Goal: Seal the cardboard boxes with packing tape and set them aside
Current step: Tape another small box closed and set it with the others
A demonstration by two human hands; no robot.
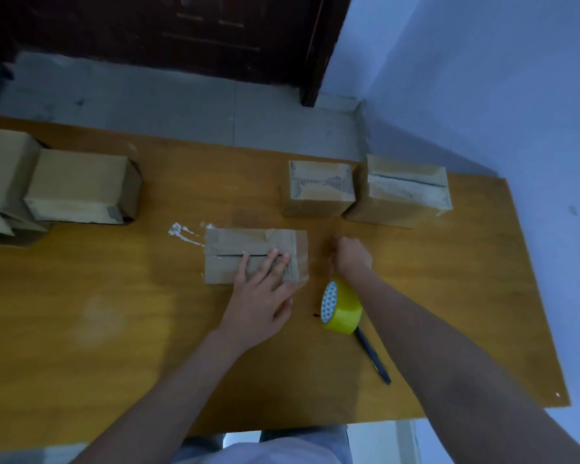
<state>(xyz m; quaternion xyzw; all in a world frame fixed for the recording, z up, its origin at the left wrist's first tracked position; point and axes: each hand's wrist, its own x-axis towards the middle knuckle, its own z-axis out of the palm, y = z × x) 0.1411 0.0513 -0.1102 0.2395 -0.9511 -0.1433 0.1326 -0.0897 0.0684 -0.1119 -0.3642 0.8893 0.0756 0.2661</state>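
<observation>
Our left hand (260, 296) presses flat-fingered on the cardboard box (248, 254); our right hand (350, 254) is curled (contents unclear) beside the yellow tape roll (342, 308).

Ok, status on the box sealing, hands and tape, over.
Left hand flat on centre box, seam untaped. Right hand curled beside box, contents unclear. Tape roll under right forearm. Nothing in the way.

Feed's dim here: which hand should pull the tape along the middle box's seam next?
Right. The right hand is curled beside the box, apparently pinching tape, with the roll under its wrist. The left hand lies flat on the lid, holding the flaps down.
</observation>
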